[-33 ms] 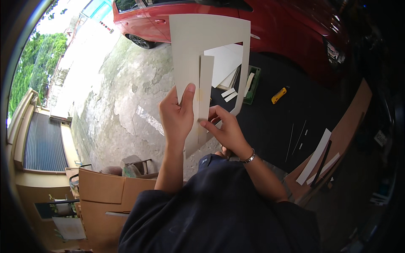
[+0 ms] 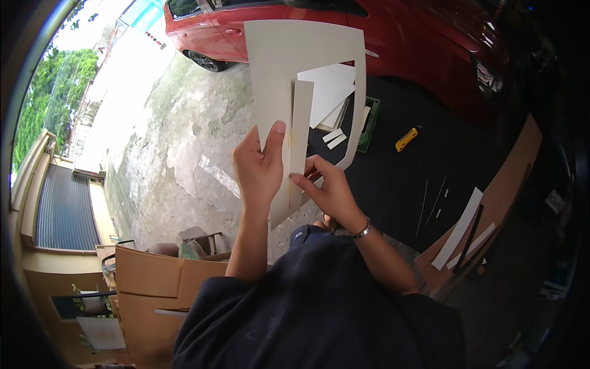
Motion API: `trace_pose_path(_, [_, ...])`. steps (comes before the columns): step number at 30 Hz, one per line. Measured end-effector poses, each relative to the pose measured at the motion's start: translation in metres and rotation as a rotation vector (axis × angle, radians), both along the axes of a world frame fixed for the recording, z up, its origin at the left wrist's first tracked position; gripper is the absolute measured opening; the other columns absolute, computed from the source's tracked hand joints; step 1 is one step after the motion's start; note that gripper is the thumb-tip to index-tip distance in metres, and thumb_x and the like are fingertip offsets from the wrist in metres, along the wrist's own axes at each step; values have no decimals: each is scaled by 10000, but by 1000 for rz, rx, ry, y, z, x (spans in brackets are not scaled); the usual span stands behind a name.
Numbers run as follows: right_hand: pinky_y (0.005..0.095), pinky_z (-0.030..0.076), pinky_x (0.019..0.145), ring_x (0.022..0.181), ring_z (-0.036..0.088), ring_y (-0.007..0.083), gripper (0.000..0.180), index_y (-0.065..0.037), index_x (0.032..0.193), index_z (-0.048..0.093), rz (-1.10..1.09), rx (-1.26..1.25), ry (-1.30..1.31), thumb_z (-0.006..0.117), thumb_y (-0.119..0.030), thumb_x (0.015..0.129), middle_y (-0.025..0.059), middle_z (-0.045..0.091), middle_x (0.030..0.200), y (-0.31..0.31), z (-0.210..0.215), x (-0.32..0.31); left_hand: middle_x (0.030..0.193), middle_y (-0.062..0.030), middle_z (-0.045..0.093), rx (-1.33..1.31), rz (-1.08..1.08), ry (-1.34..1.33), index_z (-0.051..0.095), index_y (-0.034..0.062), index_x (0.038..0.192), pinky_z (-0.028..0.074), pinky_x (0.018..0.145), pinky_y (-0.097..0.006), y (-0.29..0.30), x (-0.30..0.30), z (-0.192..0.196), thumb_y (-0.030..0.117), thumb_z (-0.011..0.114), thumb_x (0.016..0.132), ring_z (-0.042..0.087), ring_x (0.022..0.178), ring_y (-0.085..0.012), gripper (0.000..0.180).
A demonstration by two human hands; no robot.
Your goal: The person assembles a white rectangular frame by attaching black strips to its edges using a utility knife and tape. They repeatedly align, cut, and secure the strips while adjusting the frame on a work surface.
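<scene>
- The fingers of the left hand point(image 2: 258, 169) wrap the lower edge of a grey cardboard sheet point(image 2: 289, 67), thumb pressed flat on its face and the other fingers hidden behind it; the grip is closed on the board.
- The right hand point(image 2: 329, 187) pinches a narrow cardboard strip point(image 2: 301, 123) near its lower end, fingertips narrowed against it and laying it upright on the sheet.
- The sheet is held up in front of the person, over the concrete ground point(image 2: 184, 141); a large rectangle is cut out of its right side, leaving a thin frame-like arm.
- It looks light and fairly stiff, yet that thin arm would likely flex or crease, so the solid left part, where the left hand sits, seems the safest hold.
- The strip looks light and easily bent; holding it low lets it stay aligned.
- Both forearms rise from the lower edge and angle inward, elbows bent; a metal bracelet point(image 2: 362, 232) circles the right wrist.
- Beyond lie a black mat point(image 2: 405, 178) with a yellow utility knife point(image 2: 407, 139), white offcuts point(image 2: 335, 138) and a green tray point(image 2: 370, 126), with a red car point(image 2: 418, 43) behind.
</scene>
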State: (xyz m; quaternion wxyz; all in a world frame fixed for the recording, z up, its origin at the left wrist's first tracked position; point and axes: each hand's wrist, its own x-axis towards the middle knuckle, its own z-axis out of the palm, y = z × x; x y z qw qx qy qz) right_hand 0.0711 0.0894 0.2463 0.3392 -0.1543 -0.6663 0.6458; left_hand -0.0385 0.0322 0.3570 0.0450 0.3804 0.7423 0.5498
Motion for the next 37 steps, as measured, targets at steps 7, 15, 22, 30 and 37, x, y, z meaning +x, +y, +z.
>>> trace_pose_path(7, [284, 519, 715, 775, 664, 135, 87, -7, 979, 631, -55, 21, 2, 696, -50, 939, 61, 673, 834, 11, -6, 7, 731, -74, 701, 5, 36, 113, 718, -22, 1019, 450, 592, -247, 23, -3, -6, 230, 643, 1015, 553, 654, -47, 263])
trace_pose_path(15, [300, 496, 718, 766, 630, 217, 89, 10, 1016, 601, -121, 16, 131, 652, -25, 953, 122, 630, 865, 7, -12, 24, 750, -92, 700, 12, 45, 55, 712, -17, 1069, 468, 622, -278, 39, -5, -12, 262, 634, 1018, 551, 654, -81, 294])
trace_pose_path(22, [315, 520, 760, 816, 648, 224, 89, 14, 1041, 586, -211, 101, 288, 630, -25, 974, 131, 639, 933, 2, -17, 39, 760, -85, 705, 10, 62, 80, 713, -17, 1077, 482, 649, -286, 51, -9, -23, 267, 643, 1013, 571, 680, -84, 299])
trace_pose_path(30, [314, 552, 807, 883, 629, 155, 135, -27, 1169, 510, -746, -301, 458, 485, -119, 1073, 95, 609, 1021, 52, -35, 140, 807, -121, 733, -5, -28, 383, 736, -21, 1060, 496, 633, -294, 41, -2, -20, 109, 680, 967, 657, 665, -149, 170])
trace_pose_path(37, [302, 482, 799, 841, 535, 119, 334, -67, 1392, 487, -1089, -510, 301, 496, -189, 1082, 49, 595, 988, 61, -130, 304, 1129, -119, 747, 79, -499, 1038, 744, 84, 1183, 605, 921, -349, 42, 45, -66, 92, 694, 939, 734, 1029, -263, 249])
